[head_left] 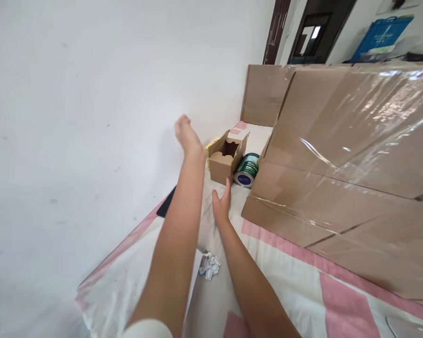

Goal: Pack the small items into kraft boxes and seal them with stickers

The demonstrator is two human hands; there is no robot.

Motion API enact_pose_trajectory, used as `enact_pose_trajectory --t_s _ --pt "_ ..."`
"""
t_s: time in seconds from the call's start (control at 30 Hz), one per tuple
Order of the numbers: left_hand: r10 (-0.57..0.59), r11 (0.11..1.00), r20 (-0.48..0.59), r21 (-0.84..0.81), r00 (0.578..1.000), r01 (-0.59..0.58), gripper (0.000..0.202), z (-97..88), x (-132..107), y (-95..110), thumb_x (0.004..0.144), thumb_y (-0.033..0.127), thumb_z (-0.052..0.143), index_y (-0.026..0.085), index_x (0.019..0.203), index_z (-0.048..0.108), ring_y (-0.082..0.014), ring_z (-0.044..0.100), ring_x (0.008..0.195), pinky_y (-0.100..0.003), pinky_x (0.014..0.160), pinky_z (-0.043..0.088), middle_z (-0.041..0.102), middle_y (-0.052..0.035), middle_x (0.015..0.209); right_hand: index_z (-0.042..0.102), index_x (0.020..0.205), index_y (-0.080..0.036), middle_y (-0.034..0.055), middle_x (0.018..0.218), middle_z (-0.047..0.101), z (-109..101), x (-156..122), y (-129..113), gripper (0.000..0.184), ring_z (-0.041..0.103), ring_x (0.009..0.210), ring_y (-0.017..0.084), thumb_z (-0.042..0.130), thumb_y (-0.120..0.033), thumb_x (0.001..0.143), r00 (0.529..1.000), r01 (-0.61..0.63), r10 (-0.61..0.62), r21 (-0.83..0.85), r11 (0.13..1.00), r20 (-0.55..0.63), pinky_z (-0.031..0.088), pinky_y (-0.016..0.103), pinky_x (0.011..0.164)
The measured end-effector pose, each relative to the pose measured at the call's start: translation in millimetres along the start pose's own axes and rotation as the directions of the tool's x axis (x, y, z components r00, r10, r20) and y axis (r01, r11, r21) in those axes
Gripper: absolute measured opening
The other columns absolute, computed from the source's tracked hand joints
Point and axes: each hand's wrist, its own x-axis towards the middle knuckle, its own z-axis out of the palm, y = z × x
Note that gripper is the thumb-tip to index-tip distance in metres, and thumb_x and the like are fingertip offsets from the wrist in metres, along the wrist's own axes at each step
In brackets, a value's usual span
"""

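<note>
Reaching forward over a bed, 2 bare arms enter from the lower edge of the view. Left hand (187,135): raised in the air before the white wall (91,117), just left of the box (226,162); its fingers are foreshortened, so its grip cannot be told, and nothing shows in it. Right hand (221,203): low over the pink-and-white sheet (296,281), fingers straight and loosely apart, holding nothing; its fingertips lie at the box's lower front corner, contact uncertain. Box: small, cardboard, flaps up, standing on the sheet near the wall. Can (247,170): green, on its side just right of the box, 1 end facing the camera. Cardboard (338,155): large taped sheets at right. Tags (209,266): small white cluster between the forearms.
</note>
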Motion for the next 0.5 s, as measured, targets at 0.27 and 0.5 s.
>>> enact_pose_trajectory --t_s 0.27,0.5 --pt "-0.22 0.963 0.406 0.235 0.887 0.131 0.036 83.9 70 -88 0.096 0.04 0.065 0.015 0.122 0.065 -0.0256 0.064 0.117 -0.05 0.103 0.053 0.066 -0.0109 0.128 0.034 0.157 -0.017 0.0155 0.166 0.035 2 7 5 0.073 0.034 0.154 0.025 0.056 -0.031 0.088 1.0 -0.021 0.02 0.053 0.998 0.016 0.026 0.047 0.127" --pt "-0.347 0.905 0.419 0.386 0.839 0.181 0.04 46.3 78 -108 0.099 0.046 0.06 0.017 0.125 0.063 -0.0258 0.063 0.117 -0.052 0.103 0.052 0.064 -0.0116 0.13 0.032 0.155 -0.017 0.0187 0.167 0.027 3 10 6 0.076 0.027 0.155 0.028 0.057 -0.03 0.085 0.995 0.021 -0.018 0.029 0.999 -0.098 0.024 0.052 0.126"
